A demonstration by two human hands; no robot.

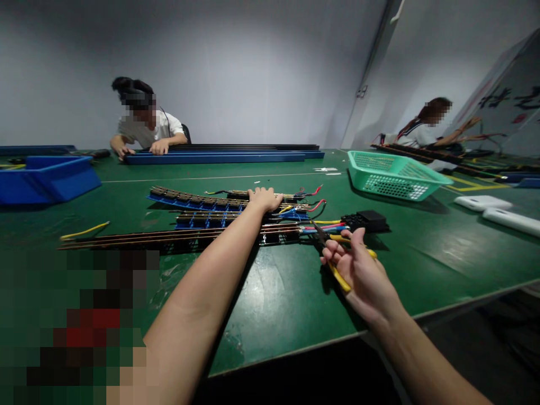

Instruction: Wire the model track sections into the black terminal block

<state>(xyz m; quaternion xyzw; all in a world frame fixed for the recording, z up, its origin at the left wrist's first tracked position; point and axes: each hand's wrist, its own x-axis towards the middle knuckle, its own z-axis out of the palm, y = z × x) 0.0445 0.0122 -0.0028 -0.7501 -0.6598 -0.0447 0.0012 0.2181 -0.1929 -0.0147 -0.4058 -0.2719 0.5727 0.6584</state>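
My right hand [360,273] is wrapped round yellow-handled pliers [341,279], their dark jaws pointing at the wire end of the nearest strip. That long black strip [202,241] carries copper-coloured bars, with blue, red and yellow wires [329,227] running into a black block [365,220]. Farther back, my left hand [265,199] reaches over the strips, its fingers curled on the farthest black strip [237,194]; the fingertips are partly hidden. Between lie blue-based strips [189,200] with metal bars and loose coloured wire ends.
A green basket [396,179] stands at the right, near white flat objects [483,202]. At the left is a blue bin [46,179]. Across the green table [278,315], a person [152,126] handles long blue rails [219,157]. Another person [426,135] works at far right.
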